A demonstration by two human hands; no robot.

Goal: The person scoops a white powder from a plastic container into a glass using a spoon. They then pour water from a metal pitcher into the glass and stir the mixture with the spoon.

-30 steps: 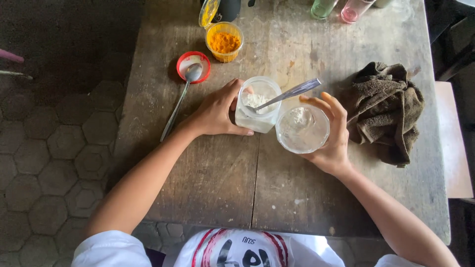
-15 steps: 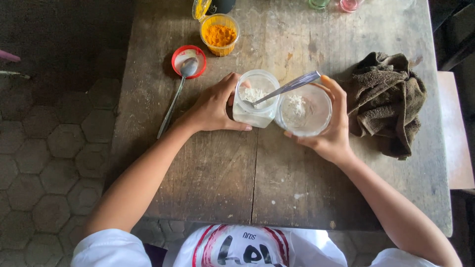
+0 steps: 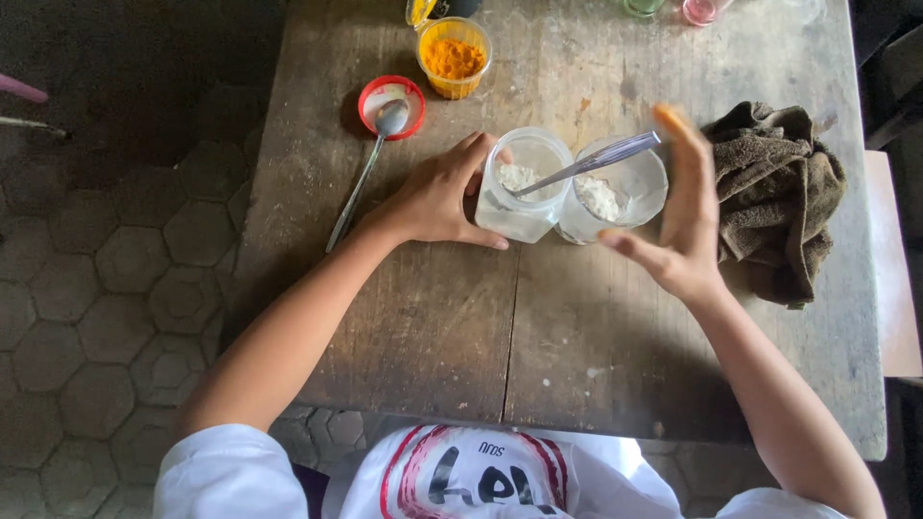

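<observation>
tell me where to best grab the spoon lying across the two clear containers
Probably by the handle end of the spoon, coming from the right: it juts up past the glass rim, free, near the open right hand. Its bowl sits down inside the jar.

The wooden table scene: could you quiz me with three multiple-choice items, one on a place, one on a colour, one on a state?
1. Where does the long spoon have its bowl?
A. in the red lid
B. on the towel
C. in the orange tub

2. What colour is the powder in the two clear jars?
A. orange
B. white
C. green

3. What is the right hand doing?
A. gripping a jar
B. open, off the jar
C. holding the towel

Answers:
1 A, its bowl lies in the red lid.
2 B, white powder shows in the left jar and the right jar.
3 B, fingers spread beside the right jar.
</observation>
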